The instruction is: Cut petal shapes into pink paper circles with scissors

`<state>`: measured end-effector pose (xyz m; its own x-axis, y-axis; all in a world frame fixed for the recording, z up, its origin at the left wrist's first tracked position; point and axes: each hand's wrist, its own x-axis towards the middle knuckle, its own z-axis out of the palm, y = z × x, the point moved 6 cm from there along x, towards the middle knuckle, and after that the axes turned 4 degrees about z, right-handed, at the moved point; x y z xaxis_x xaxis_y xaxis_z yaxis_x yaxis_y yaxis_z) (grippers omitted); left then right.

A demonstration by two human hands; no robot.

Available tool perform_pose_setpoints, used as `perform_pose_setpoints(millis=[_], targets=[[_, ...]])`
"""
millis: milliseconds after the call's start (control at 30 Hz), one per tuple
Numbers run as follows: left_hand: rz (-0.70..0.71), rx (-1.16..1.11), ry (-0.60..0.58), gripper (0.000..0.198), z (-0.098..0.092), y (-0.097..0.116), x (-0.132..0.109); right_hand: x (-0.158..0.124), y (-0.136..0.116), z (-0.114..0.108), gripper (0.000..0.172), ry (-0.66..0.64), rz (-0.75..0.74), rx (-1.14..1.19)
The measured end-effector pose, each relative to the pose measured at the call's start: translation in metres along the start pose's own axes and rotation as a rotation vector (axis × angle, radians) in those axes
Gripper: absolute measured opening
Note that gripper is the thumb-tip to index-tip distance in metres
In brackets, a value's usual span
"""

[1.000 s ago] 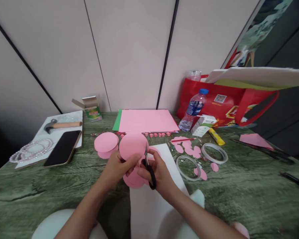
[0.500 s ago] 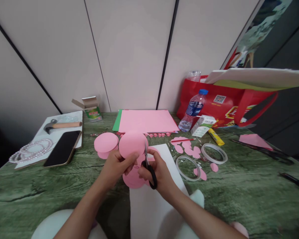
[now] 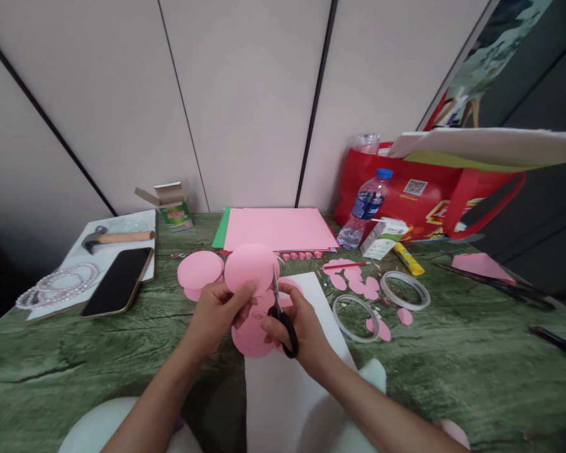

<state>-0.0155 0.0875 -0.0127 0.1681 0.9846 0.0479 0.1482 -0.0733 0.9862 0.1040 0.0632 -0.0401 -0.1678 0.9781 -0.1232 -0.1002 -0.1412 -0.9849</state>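
My left hand [image 3: 216, 313] pinches a pink paper circle [image 3: 251, 267] and holds it upright above the table. My right hand [image 3: 300, 322] grips small black-handled scissors [image 3: 282, 314] whose blades point up at the circle's right edge. More pink paper circles [image 3: 251, 335] lie under both hands, partly on a white sheet [image 3: 290, 384]. Another stack of pink circles [image 3: 199, 270] lies just left of the held one.
Pink and green paper sheets [image 3: 276, 228] lie at the back. Left are a phone [image 3: 119, 281], hammer [image 3: 117, 237], pearl strings [image 3: 56, 283] and a small box [image 3: 172, 204]. Right are pink petals [image 3: 356, 282], tape rings [image 3: 404, 290], a glue stick [image 3: 409, 259], a water bottle [image 3: 365, 207] and a red bag [image 3: 429, 198].
The held pink circle has risen and turned slightly in my left hand. The scissors stay at its right edge.
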Motion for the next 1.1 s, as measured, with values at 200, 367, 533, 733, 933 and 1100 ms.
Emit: perform_pose_setpoints(millis=[200,367,533,733,933,1100], targets=[[-0.007,-0.008,-0.045,0.041,0.0057,0.0021,-0.0003,0.0013,0.0038,0.0009,0.051,-0.018,-0.009,-0.001],[0.009,0.083,-0.021,0.039,0.0042,0.0015,0.0,0.0028,0.0097,0.002,0.054,-0.037,0.015,0.0],[-0.02,0.149,-0.022,0.034,0.0022,-0.0011,-0.001,0.0022,0.0064,0.0022,0.055,-0.054,-0.011,0.093],[-0.042,0.112,-0.068,0.032,0.0046,-0.0026,-0.0021,0.0021,0.0045,0.0029,0.055,-0.067,-0.041,0.14],[-0.036,0.058,-0.038,0.03,0.0028,-0.0033,-0.0008,0.0015,0.0018,0.003,0.055,-0.061,-0.019,0.146],[-0.034,0.046,-0.03,0.033,0.0022,-0.0021,-0.0005,0.0021,0.0014,0.0028,0.053,-0.054,-0.023,0.143]])
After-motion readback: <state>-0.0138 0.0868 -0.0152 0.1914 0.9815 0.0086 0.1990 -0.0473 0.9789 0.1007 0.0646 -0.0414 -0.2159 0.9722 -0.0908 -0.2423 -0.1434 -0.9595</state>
